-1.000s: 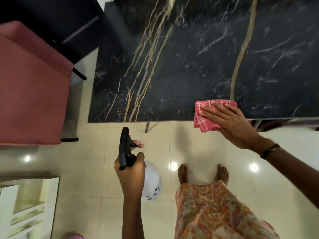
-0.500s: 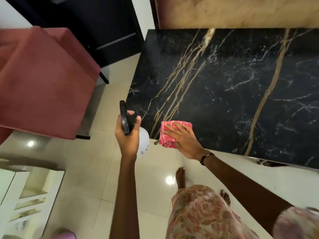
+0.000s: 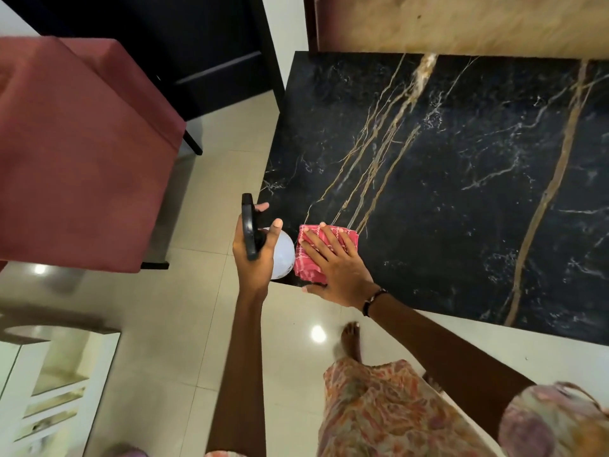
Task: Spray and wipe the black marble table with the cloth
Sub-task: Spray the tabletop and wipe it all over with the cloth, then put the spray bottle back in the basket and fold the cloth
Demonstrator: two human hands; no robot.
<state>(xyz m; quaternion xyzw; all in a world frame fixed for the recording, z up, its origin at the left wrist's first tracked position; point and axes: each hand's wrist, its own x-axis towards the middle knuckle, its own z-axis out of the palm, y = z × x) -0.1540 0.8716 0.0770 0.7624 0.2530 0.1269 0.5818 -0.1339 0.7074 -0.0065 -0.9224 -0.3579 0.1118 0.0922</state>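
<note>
Cloth (image 3: 324,255) has slid along the worktop (image 3: 461,192) edge to its near-left corner, right hand (image 3: 336,265) flat on it; left hand (image 3: 255,255) clamped round the sprayer (image 3: 250,230). Front strip looks wiped.

Left hand (image 3: 255,249) raised, fingers curled in grip; right hand (image 3: 336,265) flat, fingers spread.
</note>
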